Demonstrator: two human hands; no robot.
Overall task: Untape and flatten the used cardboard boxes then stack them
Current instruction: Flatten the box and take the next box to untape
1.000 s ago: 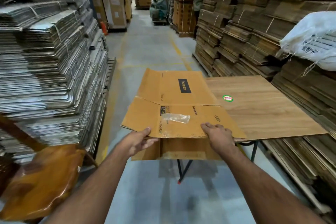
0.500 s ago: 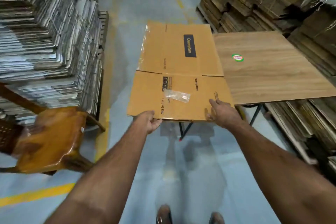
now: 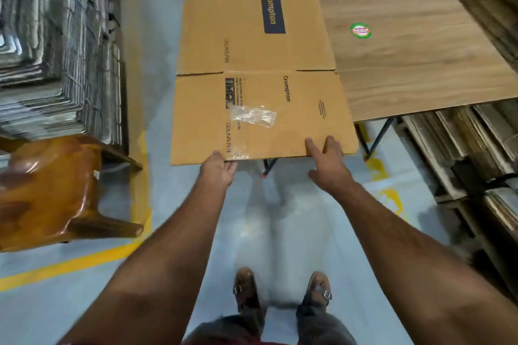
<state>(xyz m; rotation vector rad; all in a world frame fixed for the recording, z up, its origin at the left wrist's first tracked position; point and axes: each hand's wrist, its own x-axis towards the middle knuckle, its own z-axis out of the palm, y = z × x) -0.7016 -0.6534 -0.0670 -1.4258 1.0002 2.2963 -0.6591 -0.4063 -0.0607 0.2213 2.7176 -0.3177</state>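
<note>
Hands: left hand point(image 3: 218, 169) gripping flattened box point(image 3: 258, 64), right hand point(image 3: 328, 161) flat atop; chair point(image 3: 47, 190) beside.

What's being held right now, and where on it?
The flattened cardboard box, by its near edge: left hand grips it, right hand rests fingers on top.

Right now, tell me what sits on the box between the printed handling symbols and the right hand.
A crumpled strip of clear tape stuck to the flattened cardboard box, shown in the head view, short of the right hand.
</note>
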